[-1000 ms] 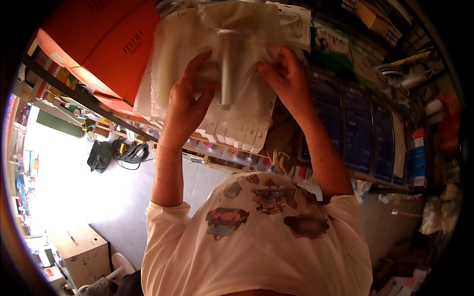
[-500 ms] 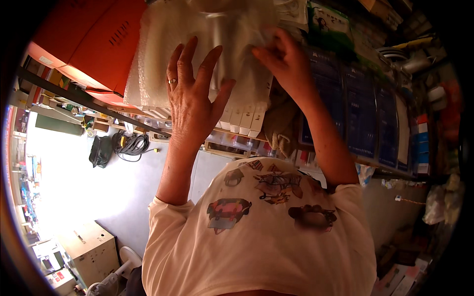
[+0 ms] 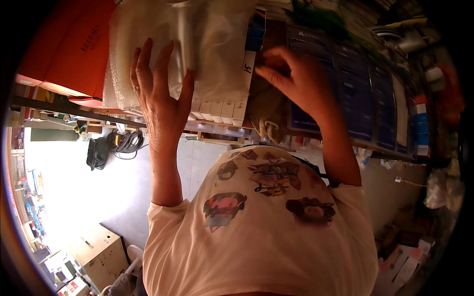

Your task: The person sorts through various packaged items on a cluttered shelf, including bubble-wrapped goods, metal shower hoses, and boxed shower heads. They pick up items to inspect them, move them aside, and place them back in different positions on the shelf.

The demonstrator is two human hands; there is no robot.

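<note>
A clear plastic sheet (image 3: 217, 54), with a bubble-textured left edge, lies over a row of narrow white boxes (image 3: 217, 109). My left hand (image 3: 160, 91) rests on it with fingers spread and a ring on one finger. To the right of the sheet hovers my right hand (image 3: 296, 76), its thumb and forefinger apart and the other fingers curled. Nothing shows between them. Closest to those fingertips are the end of a white box (image 3: 248, 63) and a dark blue box (image 3: 255, 32). Beneath the wrist lie dark blue flat packages (image 3: 316, 106).
A large red-orange box (image 3: 74, 49) stands at the left, behind a dark shelf edge (image 3: 64, 108). A brown cloth bundle (image 3: 266, 118) sits below the right hand. Coiled black cable (image 3: 127, 143) lies on the floor, and a beige cabinet (image 3: 101, 251) stands at lower left.
My left hand and the plastic sheet have shifted left in view. My right hand has come off the sheet's right edge, where a blue box and a white box end now show.
</note>
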